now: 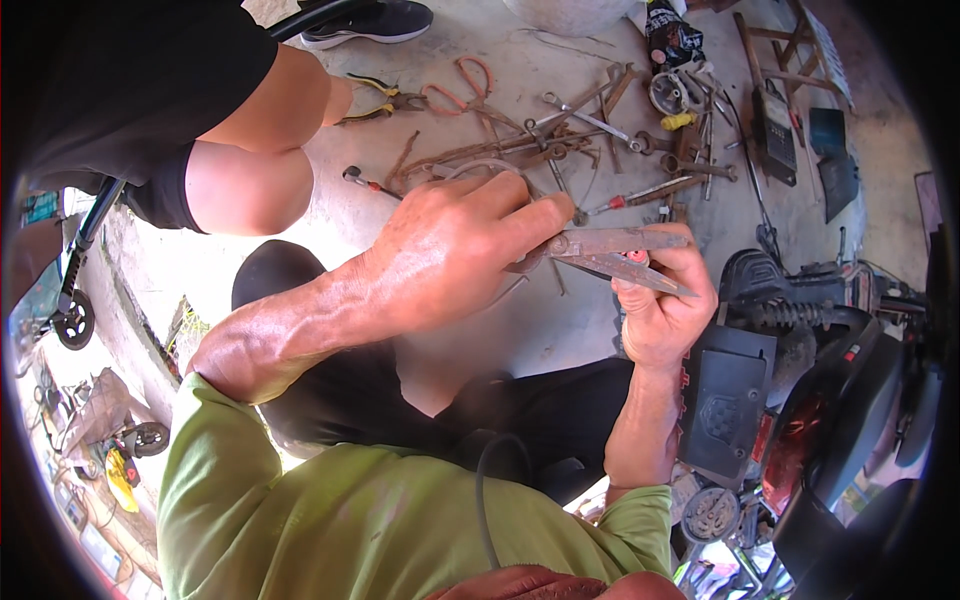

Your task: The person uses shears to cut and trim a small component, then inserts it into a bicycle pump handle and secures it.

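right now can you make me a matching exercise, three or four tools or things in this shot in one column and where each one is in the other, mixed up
Things:
1. rusty pliers
2. orange-handled scissors
3. yellow-handled pliers
4. black shoe

Places:
A. on the concrete next to another person's bare knee
B. gripped between the left hand and right hand
C. at the top edge of the picture
D. on the concrete just above the pile of rusty tools

Pairs: 1-B, 2-D, 3-A, 4-C

Rusty brown pliers [612, 252], green sleeves [300, 500]
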A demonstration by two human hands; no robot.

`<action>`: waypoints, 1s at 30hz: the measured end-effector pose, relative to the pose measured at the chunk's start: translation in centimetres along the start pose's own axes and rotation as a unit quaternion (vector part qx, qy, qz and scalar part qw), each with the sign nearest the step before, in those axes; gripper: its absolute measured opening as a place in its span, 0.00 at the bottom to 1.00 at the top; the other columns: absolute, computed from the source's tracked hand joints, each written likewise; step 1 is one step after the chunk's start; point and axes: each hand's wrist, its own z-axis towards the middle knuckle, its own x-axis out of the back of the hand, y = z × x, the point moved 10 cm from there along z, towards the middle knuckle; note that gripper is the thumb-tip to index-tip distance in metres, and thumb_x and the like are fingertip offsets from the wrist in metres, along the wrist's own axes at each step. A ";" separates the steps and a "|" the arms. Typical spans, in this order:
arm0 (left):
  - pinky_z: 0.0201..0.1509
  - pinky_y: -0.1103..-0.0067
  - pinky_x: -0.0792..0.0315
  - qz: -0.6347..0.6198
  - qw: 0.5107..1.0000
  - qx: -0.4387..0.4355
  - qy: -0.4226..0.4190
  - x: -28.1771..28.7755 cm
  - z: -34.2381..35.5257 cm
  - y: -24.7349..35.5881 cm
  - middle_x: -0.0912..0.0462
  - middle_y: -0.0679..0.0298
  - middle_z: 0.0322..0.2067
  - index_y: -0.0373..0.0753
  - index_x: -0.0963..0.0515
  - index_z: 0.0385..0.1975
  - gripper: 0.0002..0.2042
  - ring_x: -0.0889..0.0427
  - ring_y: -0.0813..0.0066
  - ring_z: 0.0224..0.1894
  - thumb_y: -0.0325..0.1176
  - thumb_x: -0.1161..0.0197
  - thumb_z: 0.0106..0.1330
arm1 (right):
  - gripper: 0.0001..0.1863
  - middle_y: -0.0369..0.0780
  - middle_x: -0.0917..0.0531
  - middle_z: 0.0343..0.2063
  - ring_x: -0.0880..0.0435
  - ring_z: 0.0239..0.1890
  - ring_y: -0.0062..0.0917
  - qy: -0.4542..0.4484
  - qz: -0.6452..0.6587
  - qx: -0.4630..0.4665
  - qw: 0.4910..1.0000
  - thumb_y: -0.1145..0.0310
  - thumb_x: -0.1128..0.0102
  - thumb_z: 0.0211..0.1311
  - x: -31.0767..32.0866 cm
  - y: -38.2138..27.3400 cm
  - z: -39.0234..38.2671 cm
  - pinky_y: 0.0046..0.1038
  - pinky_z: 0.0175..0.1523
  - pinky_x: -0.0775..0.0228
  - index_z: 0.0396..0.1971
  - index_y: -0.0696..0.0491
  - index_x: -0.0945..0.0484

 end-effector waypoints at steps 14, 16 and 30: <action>0.28 0.66 0.24 -0.003 1.000 -0.007 0.012 -0.1 0.0 0.0 0.27 0.62 0.27 0.42 0.20 0.53 0.24 0.20 0.59 0.28 0.21 0.30 0.53 | 0.16 0.42 0.16 0.33 0.19 0.32 0.24 0.042 -0.068 -0.018 0.997 0.71 0.19 0.55 0.7 -0.1 -0.2 0.24 0.36 0.28 0.38 0.60 0.18; 0.28 0.66 0.24 -0.011 1.000 -0.003 0.007 -0.1 0.0 0.0 0.26 0.62 0.27 0.42 0.20 0.53 0.24 0.20 0.60 0.27 0.21 0.30 0.52 | 0.16 0.42 0.16 0.34 0.19 0.32 0.24 0.042 -0.069 -0.014 0.997 0.71 0.19 0.55 0.8 0.0 -0.3 0.24 0.36 0.28 0.38 0.59 0.18; 0.26 0.68 0.24 -0.032 0.999 0.007 -0.001 -0.3 0.0 -0.1 0.26 0.63 0.25 0.43 0.20 0.51 0.25 0.20 0.61 0.25 0.19 0.31 0.50 | 0.14 0.42 0.17 0.39 0.20 0.25 0.15 0.062 -0.012 0.017 0.998 0.76 0.22 0.59 0.7 -0.2 -0.1 0.16 0.25 0.30 0.39 0.61 0.19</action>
